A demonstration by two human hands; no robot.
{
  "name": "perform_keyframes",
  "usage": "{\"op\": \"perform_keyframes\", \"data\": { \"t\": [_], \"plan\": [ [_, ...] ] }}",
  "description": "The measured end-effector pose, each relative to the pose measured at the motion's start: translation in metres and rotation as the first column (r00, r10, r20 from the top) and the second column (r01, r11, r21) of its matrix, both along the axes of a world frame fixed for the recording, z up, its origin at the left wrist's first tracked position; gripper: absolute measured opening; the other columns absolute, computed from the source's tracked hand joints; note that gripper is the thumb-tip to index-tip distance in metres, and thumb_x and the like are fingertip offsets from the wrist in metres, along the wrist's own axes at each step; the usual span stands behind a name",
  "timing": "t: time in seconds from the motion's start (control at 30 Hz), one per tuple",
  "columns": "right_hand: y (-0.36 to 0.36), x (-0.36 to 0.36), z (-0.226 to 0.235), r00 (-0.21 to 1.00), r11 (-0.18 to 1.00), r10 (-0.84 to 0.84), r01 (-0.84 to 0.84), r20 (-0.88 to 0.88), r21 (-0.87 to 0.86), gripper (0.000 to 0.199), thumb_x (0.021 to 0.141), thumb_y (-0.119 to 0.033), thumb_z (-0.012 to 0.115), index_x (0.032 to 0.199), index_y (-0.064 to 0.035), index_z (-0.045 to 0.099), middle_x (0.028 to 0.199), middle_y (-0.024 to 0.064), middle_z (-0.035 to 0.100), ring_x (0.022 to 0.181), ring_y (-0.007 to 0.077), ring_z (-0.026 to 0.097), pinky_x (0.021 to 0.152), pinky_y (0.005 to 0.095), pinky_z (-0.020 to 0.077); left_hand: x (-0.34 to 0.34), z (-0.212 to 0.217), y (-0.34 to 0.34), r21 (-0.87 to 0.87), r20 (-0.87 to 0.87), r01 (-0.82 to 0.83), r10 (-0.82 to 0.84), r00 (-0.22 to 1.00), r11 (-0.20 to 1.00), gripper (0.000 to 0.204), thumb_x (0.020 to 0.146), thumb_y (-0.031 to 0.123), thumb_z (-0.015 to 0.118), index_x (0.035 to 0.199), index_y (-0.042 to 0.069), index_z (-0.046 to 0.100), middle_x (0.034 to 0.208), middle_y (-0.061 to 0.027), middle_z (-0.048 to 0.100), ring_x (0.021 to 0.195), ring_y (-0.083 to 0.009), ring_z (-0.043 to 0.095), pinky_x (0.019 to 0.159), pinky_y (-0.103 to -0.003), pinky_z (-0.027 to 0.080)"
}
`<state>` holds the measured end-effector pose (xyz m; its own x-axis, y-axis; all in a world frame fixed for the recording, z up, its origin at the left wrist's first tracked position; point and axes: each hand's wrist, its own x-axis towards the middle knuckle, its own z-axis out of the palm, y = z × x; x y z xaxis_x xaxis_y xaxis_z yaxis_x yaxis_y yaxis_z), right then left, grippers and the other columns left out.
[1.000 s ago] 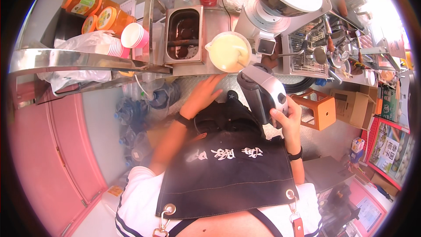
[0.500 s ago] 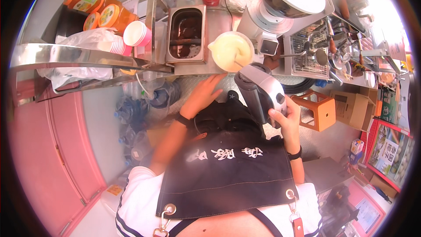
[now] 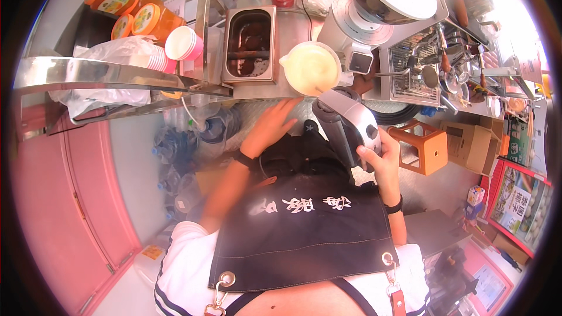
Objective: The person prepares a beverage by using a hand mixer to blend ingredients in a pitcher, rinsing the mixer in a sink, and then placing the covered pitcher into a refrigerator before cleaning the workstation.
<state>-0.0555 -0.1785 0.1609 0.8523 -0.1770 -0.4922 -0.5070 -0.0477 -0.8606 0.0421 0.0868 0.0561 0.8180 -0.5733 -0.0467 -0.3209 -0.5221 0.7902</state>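
My right hand [image 3: 380,155] is wrapped round a silver-and-black hand mixer [image 3: 354,117], held tilted at the counter's front edge. Its head points to a white spouted mixing bowl [image 3: 285,61] that holds a smooth pale-yellow mixture [image 3: 313,70]. A thin rod shows at the bowl's near side, going into the mixture; most of the beaters is hidden. Fingers outstretched, my left hand [image 3: 272,126] lies by the counter edge, left of the mixer and below the bowl. It holds nothing; whether its fingertips touch the counter I cannot tell.
Left of the bowl is a steel pan [image 3: 250,76] with dark residue. A white-topped appliance [image 3: 366,20] stands behind right, beside a rack of utensils [image 3: 413,64]. Paper cups [image 3: 184,44] and orange-lidded jars [image 3: 149,19] sit at left. An orange stool [image 3: 430,149] stands on the floor at right.
The mixer's head has shifted slightly, and the swirl on the mixture's surface looks different, smoother now. Both hands stay in almost the same places.
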Motion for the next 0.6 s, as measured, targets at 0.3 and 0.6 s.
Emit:
{"op": "perform_keyframes", "data": {
  "t": [0.3,0.6],
  "plan": [
    [-0.001,-0.001,0.000,0.997,0.998,0.032,-0.028,0.066,-0.055,0.045,0.065,-0.019,0.082,0.101,0.0016,0.064,0.087,0.0047,0.064,0.077,0.0130,0.058,0.072,0.0284,0.0465,0.000,-0.002,-0.001,0.030,-0.008,0.001,-0.001,1.000,1.000,0.055,0.084,0.011,0.060,0.136,0.012,0.042,0.129,-0.0137,0.050,0.111,-0.0376,0.051,0.093,-0.044,0.043],
    [-0.005,-0.005,-0.013,0.993,0.991,-0.003,0.018,0.114,-0.130,0.048,0.065,-0.021,0.083,0.103,0.0023,0.063,0.090,0.0056,0.063,0.082,0.0146,0.058,0.075,0.0296,0.0463,0.000,-0.003,-0.002,-0.002,0.036,0.004,-0.004,0.999,1.000,0.054,0.082,0.011,0.060,0.134,0.012,0.043,0.125,-0.0135,0.052,0.104,-0.0382,0.054,0.087,-0.045,0.046]
  ]
}}
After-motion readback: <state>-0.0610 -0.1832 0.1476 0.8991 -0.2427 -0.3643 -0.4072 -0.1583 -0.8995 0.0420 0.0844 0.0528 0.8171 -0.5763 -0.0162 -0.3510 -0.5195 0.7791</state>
